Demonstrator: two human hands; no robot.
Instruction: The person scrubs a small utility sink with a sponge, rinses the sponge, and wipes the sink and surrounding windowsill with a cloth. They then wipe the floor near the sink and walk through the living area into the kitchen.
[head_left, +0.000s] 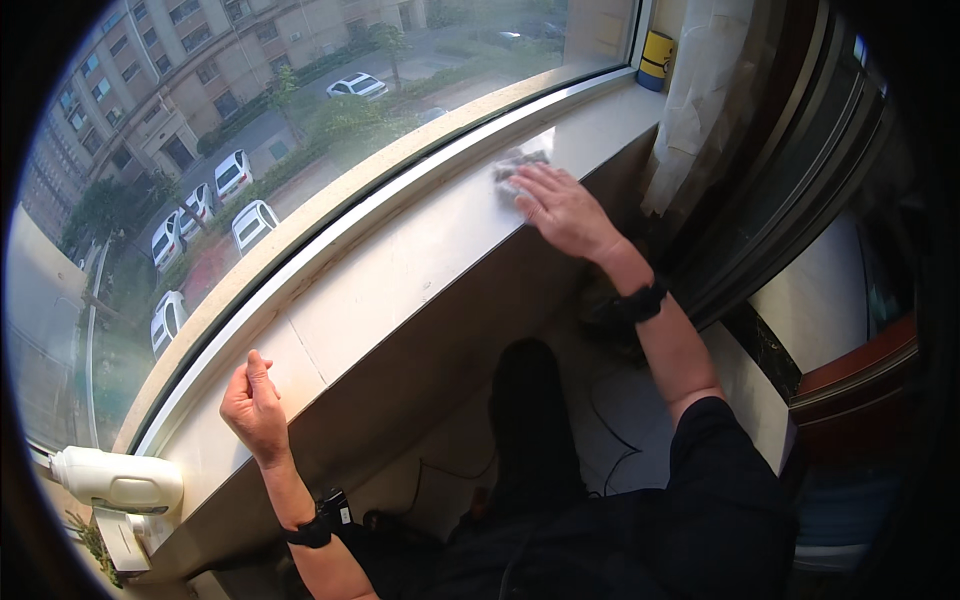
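My right hand (564, 208) lies over a blurred grey cloth (512, 174), pressed onto the pale windowsill (397, 259) toward its right end. The fingers cover part of the cloth, and a bright, shiny patch of sill lies just beyond it. Above the left part of the same sill, my left hand (256, 405) is curled into a loose fist with the thumb up. Nothing shows inside that fist. The left hand is near a tile joint in the sill.
A white plastic bottle (120, 478) lies sideways at the sill's left end, near a green plant (94, 547). A yellow and blue cylindrical container (656, 61) stands in the far right corner beside a sheer white curtain (697, 105). Thin cables (615, 439) run across the floor.
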